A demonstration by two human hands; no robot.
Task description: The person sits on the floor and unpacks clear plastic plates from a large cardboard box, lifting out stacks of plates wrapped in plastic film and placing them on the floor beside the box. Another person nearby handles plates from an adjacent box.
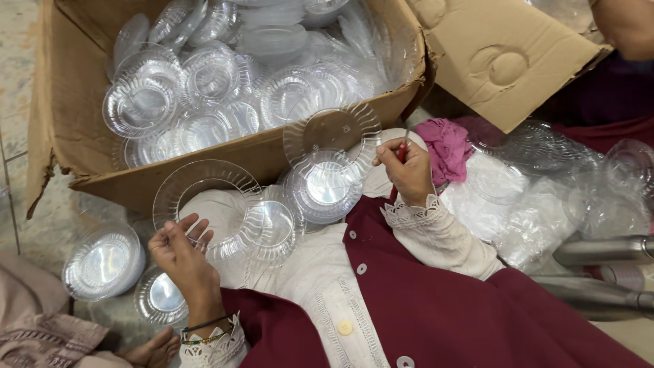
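Down on the lap, the left hand (182,253) pinches a clear plastic plate (204,197) by its rim, fingers half curled. Just beside it, the right hand (407,170) is closed around a red-handled tool (402,151), tip near another clear plate (332,133). Crowding behind: a cardboard box (68,116) heaped with plates, pink cloth (447,146) alongside, a plate stack (103,262) on the floor.

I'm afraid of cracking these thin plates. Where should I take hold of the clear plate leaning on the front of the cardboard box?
Probably by the ribbed rim of the clear plate at its top edge, from above: it stands tilted against the cardboard box, so that edge is free, while stacked plates crowd its lower edge.
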